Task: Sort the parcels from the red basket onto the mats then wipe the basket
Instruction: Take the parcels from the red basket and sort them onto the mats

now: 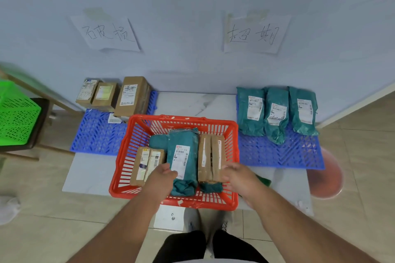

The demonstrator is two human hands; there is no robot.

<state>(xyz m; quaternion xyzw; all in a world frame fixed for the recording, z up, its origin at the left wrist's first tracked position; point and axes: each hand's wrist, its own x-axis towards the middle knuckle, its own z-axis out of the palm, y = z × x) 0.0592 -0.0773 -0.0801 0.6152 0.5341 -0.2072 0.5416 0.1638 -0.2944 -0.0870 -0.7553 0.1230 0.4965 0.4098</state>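
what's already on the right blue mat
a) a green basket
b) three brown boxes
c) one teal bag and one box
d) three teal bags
d: three teal bags with white labels lie side by side on the right mat, while the brown boxes sit on the left mat.

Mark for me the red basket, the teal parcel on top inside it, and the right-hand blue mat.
red basket (136, 132): head view, on its far left rim.
teal parcel (181, 141): head view, on its upper face.
right blue mat (277, 153): head view, on bare grid.
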